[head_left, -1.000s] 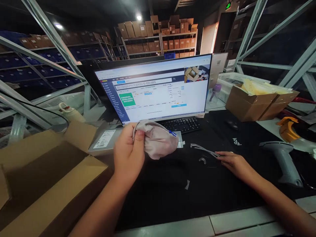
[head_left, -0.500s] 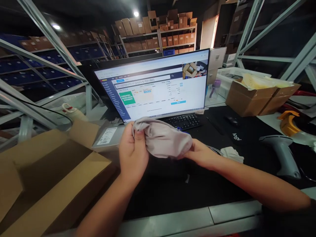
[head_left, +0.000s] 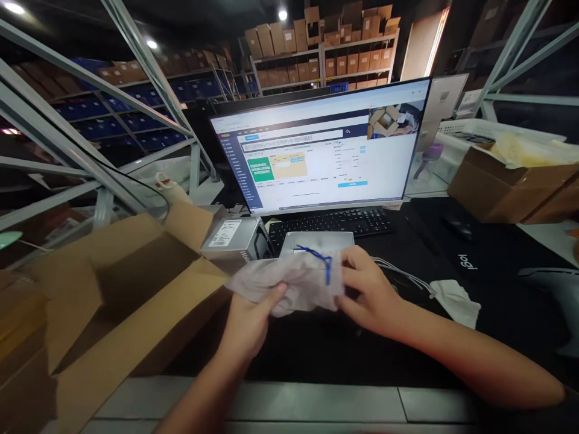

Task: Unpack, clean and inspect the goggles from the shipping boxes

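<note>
Between my hands a light grey drawstring pouch [head_left: 294,280] is stretched out sideways above the black mat. My left hand [head_left: 253,316] pinches its left part, thumb on top. At the other end my right hand [head_left: 368,292] has its fingers closed on the pouch's edge, beside a blue drawstring that hangs over the fabric. What the pouch contains, if anything, is hidden. Just behind it lies a pale grey flat box [head_left: 316,240], partly covered by the pouch. To the right of my right hand a small white pouch [head_left: 456,301] with grey cords rests on the mat.
An open cardboard box [head_left: 149,337] stands at the left, with a grey printed box [head_left: 237,244] beside it. A keyboard [head_left: 362,222] lies below the monitor [head_left: 325,157]. At the right are a mouse [head_left: 456,226], a scanner [head_left: 549,301] and a cardboard box [head_left: 493,190].
The pouch has been turned and flattened out, so its blue drawstring now shows on the right. My hands have moved slightly lower. The camera view has swung left, revealing the pale box behind.
</note>
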`<state>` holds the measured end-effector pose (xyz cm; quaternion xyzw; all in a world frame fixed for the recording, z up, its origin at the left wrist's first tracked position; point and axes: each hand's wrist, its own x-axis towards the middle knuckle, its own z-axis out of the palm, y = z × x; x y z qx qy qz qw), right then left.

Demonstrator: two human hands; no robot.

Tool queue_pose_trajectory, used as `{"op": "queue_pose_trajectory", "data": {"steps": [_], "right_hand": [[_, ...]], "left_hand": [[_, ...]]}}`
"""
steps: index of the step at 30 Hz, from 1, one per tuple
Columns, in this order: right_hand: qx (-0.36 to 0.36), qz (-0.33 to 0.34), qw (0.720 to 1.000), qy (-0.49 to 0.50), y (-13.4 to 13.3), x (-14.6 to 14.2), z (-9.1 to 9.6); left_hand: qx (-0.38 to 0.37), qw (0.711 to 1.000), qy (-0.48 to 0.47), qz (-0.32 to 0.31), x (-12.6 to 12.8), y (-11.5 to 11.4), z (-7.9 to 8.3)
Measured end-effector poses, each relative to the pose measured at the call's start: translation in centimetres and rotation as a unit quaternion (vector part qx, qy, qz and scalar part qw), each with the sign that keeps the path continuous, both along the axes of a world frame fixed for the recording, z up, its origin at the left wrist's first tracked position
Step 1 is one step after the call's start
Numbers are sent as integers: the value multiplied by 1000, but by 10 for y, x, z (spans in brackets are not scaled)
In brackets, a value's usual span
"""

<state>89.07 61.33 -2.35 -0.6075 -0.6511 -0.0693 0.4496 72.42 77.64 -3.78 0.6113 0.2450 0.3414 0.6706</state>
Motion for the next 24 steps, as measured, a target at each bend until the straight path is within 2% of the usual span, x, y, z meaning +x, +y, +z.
{"op": "queue_pose_trajectory", "data": {"steps": [2, 6, 9, 11, 13, 14, 16, 17, 20, 22, 24], "right_hand": [[-59, 16, 998, 3, -4, -4, 1], [-141, 69, 987, -19, -10, -11, 7], [-195, 82, 975, -66, -17, -10, 15], [-225, 58, 970, -75, -22, -4, 20], [-259, 15, 964, -57, -25, 4, 22], [-277, -6, 960, -43, -26, 8, 21], [-315, -26, 949, -21, -25, 10, 16], [-337, -22, 941, -17, -22, 8, 11], [-408, 16, 912, -44, -11, -8, -11], [-438, 25, 895, -85, -4, -21, -27], [-444, 22, 887, -122, 0, -29, -41]], "left_hand": [[-104, 993, -42, 25, 3, -3, -11], [-215, 976, -30, 31, 4, -5, -22], [-255, 964, -3, 69, -7, -2, -30], [-236, 966, -8, 108, -19, 3, -37], [-168, 976, -7, 142, -34, 12, -47], [-111, 982, 11, 150, -42, 17, -53], [33, 985, 84, 144, -56, 28, -66], [108, 977, 135, 126, -62, 33, -73], [280, 918, 274, 60, -71, 43, -91], [366, 870, 323, 70, -72, 43, -96], [439, 819, 352, 112, -70, 38, -96]]}}
